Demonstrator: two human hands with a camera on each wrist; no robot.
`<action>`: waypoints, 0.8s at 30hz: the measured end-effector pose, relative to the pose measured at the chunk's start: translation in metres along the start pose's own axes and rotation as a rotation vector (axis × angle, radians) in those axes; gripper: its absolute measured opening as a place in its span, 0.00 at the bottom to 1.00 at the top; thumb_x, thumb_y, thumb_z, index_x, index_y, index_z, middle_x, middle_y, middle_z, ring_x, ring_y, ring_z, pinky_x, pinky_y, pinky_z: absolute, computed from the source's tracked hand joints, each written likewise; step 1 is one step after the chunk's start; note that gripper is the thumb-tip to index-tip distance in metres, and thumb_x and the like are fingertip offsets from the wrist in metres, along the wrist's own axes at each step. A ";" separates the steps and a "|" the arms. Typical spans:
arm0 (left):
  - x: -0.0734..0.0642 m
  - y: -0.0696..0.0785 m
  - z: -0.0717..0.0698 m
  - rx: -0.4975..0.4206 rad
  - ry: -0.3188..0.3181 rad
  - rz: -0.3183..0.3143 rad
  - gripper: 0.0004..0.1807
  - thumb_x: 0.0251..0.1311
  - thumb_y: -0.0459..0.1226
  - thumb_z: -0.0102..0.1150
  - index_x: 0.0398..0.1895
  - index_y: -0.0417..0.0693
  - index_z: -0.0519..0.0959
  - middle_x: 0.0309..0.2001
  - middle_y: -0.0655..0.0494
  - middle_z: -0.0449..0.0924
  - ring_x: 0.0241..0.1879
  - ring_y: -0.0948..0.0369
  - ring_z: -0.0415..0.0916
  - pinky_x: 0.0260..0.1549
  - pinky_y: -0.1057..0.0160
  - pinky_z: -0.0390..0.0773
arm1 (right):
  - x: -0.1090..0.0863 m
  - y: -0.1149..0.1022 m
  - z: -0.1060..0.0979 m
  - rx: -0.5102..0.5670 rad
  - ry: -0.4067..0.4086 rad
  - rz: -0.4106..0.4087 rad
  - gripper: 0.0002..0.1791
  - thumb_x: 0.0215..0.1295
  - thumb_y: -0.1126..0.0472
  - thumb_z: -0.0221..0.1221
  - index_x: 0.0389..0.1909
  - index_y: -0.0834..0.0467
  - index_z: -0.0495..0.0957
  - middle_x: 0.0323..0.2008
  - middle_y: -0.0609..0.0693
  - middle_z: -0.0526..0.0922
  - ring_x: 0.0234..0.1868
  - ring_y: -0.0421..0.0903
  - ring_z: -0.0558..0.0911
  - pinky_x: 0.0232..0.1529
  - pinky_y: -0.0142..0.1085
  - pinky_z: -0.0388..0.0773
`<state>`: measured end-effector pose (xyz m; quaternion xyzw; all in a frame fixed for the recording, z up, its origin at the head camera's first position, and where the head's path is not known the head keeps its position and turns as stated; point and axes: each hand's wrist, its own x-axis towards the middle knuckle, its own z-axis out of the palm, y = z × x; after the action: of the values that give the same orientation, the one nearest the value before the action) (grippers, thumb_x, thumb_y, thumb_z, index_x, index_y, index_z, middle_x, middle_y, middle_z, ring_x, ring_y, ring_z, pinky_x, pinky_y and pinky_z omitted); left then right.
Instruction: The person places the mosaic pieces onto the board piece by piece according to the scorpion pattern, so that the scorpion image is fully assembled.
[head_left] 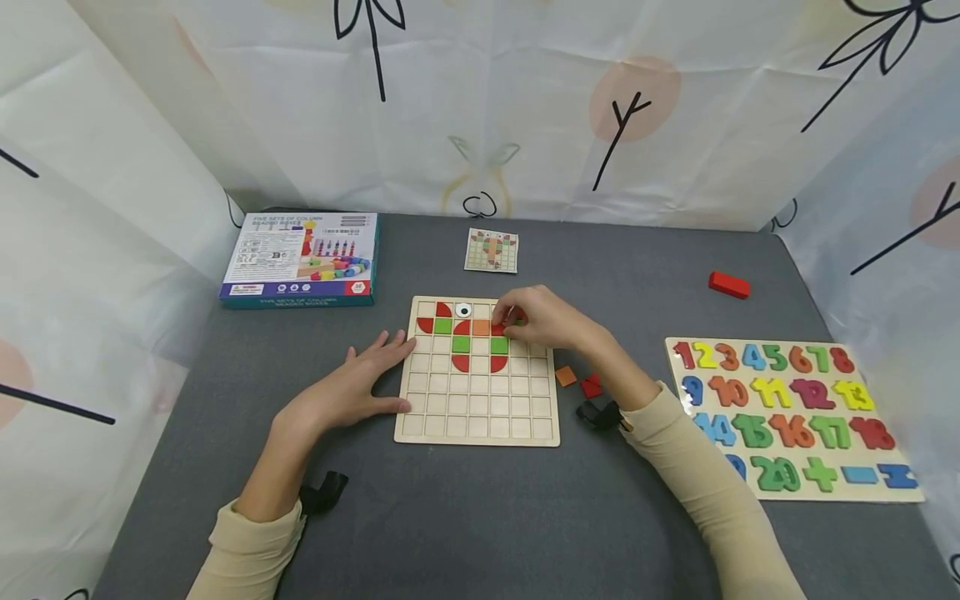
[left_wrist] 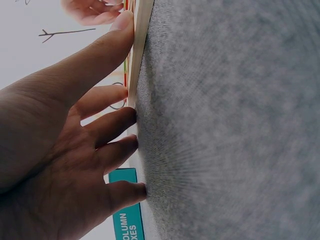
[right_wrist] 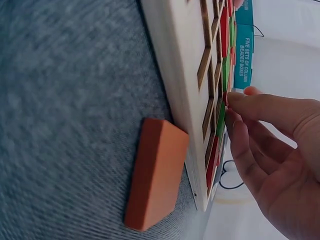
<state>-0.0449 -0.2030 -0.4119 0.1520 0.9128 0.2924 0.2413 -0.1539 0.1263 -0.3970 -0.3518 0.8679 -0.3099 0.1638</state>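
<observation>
A wooden grid board lies flat, its upper cells holding red curved tiles, green square tiles, an orange tile and a round eye tile. At the upper right of this pattern, my right hand pinches a red tile between thumb and finger, down at the grid. Its fingertips hide part of that tile. Spread along the board's left edge is my left hand, thumb against the rim and fingers nearly straight. Beside the board's right edge lie a loose orange tile and red tiles.
Behind the board lies a small pattern card. A boxed bead set sits at the back left. At the right are a red block and a number puzzle board, partly covered by my right sleeve. Patterned cloth surrounds the table.
</observation>
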 end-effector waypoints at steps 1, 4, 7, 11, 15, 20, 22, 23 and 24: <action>0.000 0.000 0.000 -0.001 0.000 0.001 0.55 0.65 0.45 0.77 0.89 0.49 0.54 0.89 0.41 0.46 0.90 0.36 0.35 0.79 0.19 0.34 | 0.000 0.000 0.000 -0.004 0.000 0.000 0.08 0.70 0.72 0.67 0.46 0.62 0.88 0.44 0.56 0.92 0.45 0.51 0.91 0.50 0.45 0.88; 0.000 0.000 0.000 0.000 -0.001 0.001 0.55 0.65 0.45 0.77 0.89 0.49 0.54 0.89 0.42 0.46 0.90 0.36 0.35 0.80 0.19 0.34 | 0.001 -0.001 0.000 -0.015 0.003 -0.006 0.07 0.70 0.72 0.66 0.46 0.62 0.88 0.44 0.56 0.92 0.45 0.52 0.92 0.49 0.44 0.89; 0.001 0.000 0.000 0.002 -0.002 -0.003 0.55 0.66 0.45 0.77 0.89 0.49 0.54 0.89 0.42 0.46 0.90 0.37 0.35 0.80 0.19 0.34 | 0.001 -0.002 -0.001 -0.009 0.002 -0.005 0.07 0.71 0.73 0.66 0.45 0.62 0.88 0.43 0.56 0.92 0.46 0.53 0.92 0.50 0.44 0.90; 0.001 0.000 0.000 0.005 -0.004 -0.008 0.55 0.66 0.46 0.77 0.89 0.49 0.54 0.89 0.42 0.46 0.90 0.37 0.35 0.80 0.19 0.34 | -0.001 -0.004 -0.004 0.003 0.005 0.001 0.06 0.71 0.72 0.66 0.45 0.62 0.88 0.44 0.56 0.92 0.47 0.53 0.93 0.52 0.46 0.90; 0.001 0.000 0.000 0.004 -0.002 -0.005 0.55 0.66 0.46 0.77 0.89 0.49 0.54 0.89 0.42 0.46 0.90 0.36 0.35 0.80 0.19 0.35 | -0.009 -0.005 -0.009 0.007 0.016 0.013 0.06 0.71 0.70 0.68 0.46 0.62 0.88 0.43 0.56 0.92 0.46 0.52 0.91 0.52 0.46 0.90; 0.001 -0.001 0.001 0.003 0.000 0.000 0.55 0.66 0.45 0.77 0.89 0.50 0.54 0.89 0.42 0.45 0.90 0.36 0.35 0.80 0.19 0.34 | -0.027 -0.001 -0.015 0.015 0.021 0.039 0.08 0.70 0.71 0.68 0.48 0.63 0.87 0.44 0.57 0.92 0.45 0.51 0.90 0.50 0.45 0.91; 0.001 -0.001 0.001 0.004 0.001 -0.002 0.55 0.66 0.46 0.77 0.89 0.50 0.54 0.90 0.42 0.45 0.90 0.37 0.35 0.80 0.20 0.34 | -0.037 0.002 -0.016 0.018 0.021 0.057 0.08 0.70 0.70 0.69 0.48 0.62 0.88 0.44 0.55 0.92 0.45 0.50 0.90 0.49 0.44 0.90; 0.001 -0.001 0.001 0.004 0.000 -0.003 0.55 0.66 0.46 0.77 0.89 0.50 0.54 0.90 0.42 0.45 0.90 0.37 0.35 0.80 0.20 0.34 | -0.042 0.004 -0.017 0.020 0.020 0.068 0.08 0.70 0.70 0.69 0.48 0.62 0.88 0.43 0.54 0.92 0.44 0.49 0.90 0.49 0.44 0.90; 0.001 -0.001 0.001 0.004 0.001 -0.003 0.55 0.66 0.46 0.77 0.89 0.50 0.54 0.90 0.42 0.45 0.90 0.37 0.35 0.80 0.20 0.34 | -0.047 0.005 -0.018 0.028 0.016 0.076 0.08 0.70 0.69 0.69 0.48 0.62 0.88 0.43 0.54 0.92 0.44 0.48 0.90 0.49 0.43 0.90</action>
<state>-0.0454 -0.2034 -0.4135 0.1508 0.9137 0.2902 0.2412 -0.1328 0.1700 -0.3839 -0.3140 0.8775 -0.3183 0.1736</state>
